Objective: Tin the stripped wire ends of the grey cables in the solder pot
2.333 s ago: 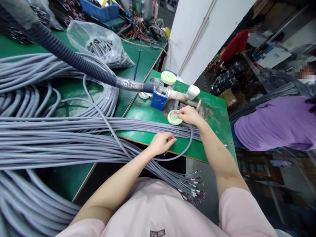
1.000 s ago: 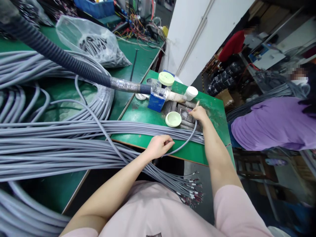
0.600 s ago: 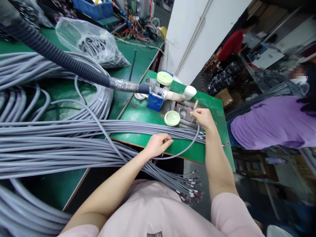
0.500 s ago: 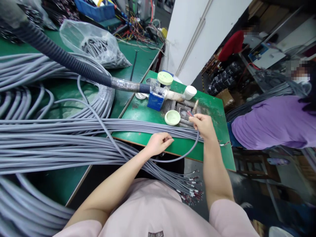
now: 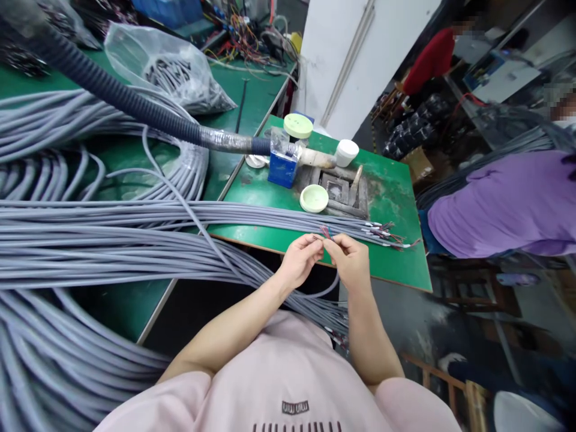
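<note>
In a crowded workshop, a green bench (image 5: 398,201) carries a gray cable bundle (image 5: 252,213) running toward its near right corner, beside a pale green dish (image 5: 314,198) and a blue box (image 5: 282,169). Just off its front edge, a worker's right hand (image 5: 353,261) grips the end of a single gray cable (image 5: 333,287), its colored wires (image 5: 325,231) fanning out between both hands, while the left hand (image 5: 300,258) pinches them at the fingertips. A person in purple (image 5: 499,207) is at right.
</note>
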`<action>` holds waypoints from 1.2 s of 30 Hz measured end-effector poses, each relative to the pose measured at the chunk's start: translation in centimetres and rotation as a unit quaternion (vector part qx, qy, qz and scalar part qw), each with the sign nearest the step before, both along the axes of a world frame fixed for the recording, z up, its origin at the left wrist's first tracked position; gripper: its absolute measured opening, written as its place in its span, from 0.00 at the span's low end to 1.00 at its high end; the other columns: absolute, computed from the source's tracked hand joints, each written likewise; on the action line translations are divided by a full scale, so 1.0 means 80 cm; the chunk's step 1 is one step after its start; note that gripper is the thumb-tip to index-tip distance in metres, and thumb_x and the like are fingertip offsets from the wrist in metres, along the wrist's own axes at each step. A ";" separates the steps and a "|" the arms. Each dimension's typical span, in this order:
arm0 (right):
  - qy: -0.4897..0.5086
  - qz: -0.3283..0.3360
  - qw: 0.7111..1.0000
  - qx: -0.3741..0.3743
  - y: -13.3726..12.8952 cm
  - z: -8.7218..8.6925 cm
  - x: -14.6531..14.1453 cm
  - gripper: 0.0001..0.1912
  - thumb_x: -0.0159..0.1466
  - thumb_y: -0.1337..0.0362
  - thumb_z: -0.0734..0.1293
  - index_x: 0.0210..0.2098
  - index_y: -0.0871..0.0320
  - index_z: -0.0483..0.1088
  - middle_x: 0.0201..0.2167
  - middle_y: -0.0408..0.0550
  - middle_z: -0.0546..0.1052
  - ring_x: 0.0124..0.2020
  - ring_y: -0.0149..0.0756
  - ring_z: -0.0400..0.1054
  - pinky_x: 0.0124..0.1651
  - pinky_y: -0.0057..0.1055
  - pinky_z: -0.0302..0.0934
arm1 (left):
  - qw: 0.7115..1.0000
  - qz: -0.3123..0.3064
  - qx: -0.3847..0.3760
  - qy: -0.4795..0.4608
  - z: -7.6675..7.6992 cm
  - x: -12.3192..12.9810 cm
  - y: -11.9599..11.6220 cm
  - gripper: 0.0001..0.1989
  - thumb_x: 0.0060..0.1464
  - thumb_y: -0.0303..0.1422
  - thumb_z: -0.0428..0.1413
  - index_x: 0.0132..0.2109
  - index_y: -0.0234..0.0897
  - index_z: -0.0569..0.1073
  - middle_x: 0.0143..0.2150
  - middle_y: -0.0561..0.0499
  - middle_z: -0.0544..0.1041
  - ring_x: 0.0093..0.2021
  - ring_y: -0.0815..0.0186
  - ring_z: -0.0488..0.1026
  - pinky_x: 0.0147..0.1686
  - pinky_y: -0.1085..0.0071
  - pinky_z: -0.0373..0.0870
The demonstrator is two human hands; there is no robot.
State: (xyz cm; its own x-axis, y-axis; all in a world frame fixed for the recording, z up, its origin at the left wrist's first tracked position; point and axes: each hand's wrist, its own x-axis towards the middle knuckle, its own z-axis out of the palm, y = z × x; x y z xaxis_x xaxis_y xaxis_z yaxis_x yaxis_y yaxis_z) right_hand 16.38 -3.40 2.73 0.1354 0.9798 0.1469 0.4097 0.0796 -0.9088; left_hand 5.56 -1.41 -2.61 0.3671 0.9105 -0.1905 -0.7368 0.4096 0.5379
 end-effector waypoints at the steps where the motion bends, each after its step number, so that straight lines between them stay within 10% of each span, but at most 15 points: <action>1: -0.022 -0.007 0.999 0.033 -0.002 0.002 0.007 0.10 0.59 0.60 0.67 0.23 0.56 0.71 0.22 0.42 0.71 0.25 0.31 0.65 0.31 0.29 0.60 | 1.000 0.000 -0.005 -0.002 0.003 -0.002 0.000 0.18 0.35 0.38 0.69 0.28 0.33 0.71 0.24 0.56 0.70 0.26 0.75 0.66 0.29 0.76 0.64; 5: -0.101 -0.037 0.984 0.141 -0.010 0.010 0.039 0.10 0.63 0.62 0.64 0.28 0.53 0.74 0.29 0.46 0.72 0.34 0.36 0.67 0.40 0.34 0.62 | 1.000 0.006 -0.019 -0.008 0.015 -0.018 0.004 0.18 0.34 0.38 0.70 0.28 0.33 0.71 0.25 0.56 0.70 0.27 0.75 0.67 0.29 0.77 0.64; 12: -0.120 0.176 0.976 0.039 -0.037 -0.001 0.029 0.08 0.64 0.61 0.63 0.39 0.49 0.74 0.33 0.46 0.75 0.35 0.37 0.70 0.38 0.35 0.64 | 0.998 -0.050 0.001 -0.039 0.014 -0.019 -0.001 0.13 0.41 0.36 0.66 0.29 0.34 0.71 0.30 0.52 0.71 0.32 0.71 0.69 0.34 0.73 0.67; 17: -0.088 0.132 0.983 0.095 -0.043 -0.021 0.015 0.07 0.63 0.63 0.64 0.37 0.49 0.74 0.33 0.45 0.77 0.38 0.39 0.72 0.45 0.39 0.66 | 0.990 -0.116 -0.007 -0.073 0.006 -0.003 -0.016 0.14 0.44 0.41 0.63 0.32 0.34 0.75 0.35 0.47 0.75 0.36 0.65 0.71 0.36 0.69 0.68; 22: -0.018 0.058 0.998 0.022 -0.050 -0.027 0.022 0.08 0.62 0.61 0.65 0.39 0.50 0.76 0.33 0.46 0.76 0.24 0.32 0.69 0.28 0.33 0.68 | 0.989 -0.134 0.047 -0.045 0.012 -0.002 -0.029 0.21 0.42 0.41 0.66 0.41 0.33 0.77 0.33 0.48 0.76 0.26 0.71 0.68 0.27 0.71 0.65; 26: 0.047 0.058 0.997 -0.012 -0.053 -0.008 0.035 0.09 0.60 0.62 0.67 0.41 0.50 0.76 0.37 0.46 0.78 0.28 0.33 0.74 0.30 0.32 0.71 | 0.993 -0.104 0.046 -0.017 0.018 -0.007 -0.027 0.14 0.44 0.38 0.66 0.36 0.33 0.76 0.37 0.49 0.76 0.29 0.72 0.70 0.31 0.72 0.68; 29: 0.049 0.010 0.999 -0.005 -0.050 0.016 0.047 0.04 0.58 0.62 0.69 0.33 0.52 0.76 0.21 0.41 0.74 0.18 0.30 0.68 0.22 0.28 0.66 | 0.993 -0.109 0.050 -0.007 0.019 -0.010 -0.028 0.15 0.43 0.39 0.67 0.33 0.34 0.74 0.36 0.50 0.77 0.34 0.69 0.74 0.36 0.70 0.71; 36: 0.096 0.153 0.975 -0.129 -0.026 0.047 0.053 0.13 0.54 0.61 0.71 0.39 0.57 0.76 0.14 0.35 0.67 0.11 0.21 0.53 0.13 0.21 0.45 | 0.972 -0.196 0.127 0.021 0.009 -0.010 -0.038 0.16 0.46 0.41 0.65 0.34 0.33 0.75 0.28 0.51 0.76 0.27 0.71 0.73 0.33 0.72 0.70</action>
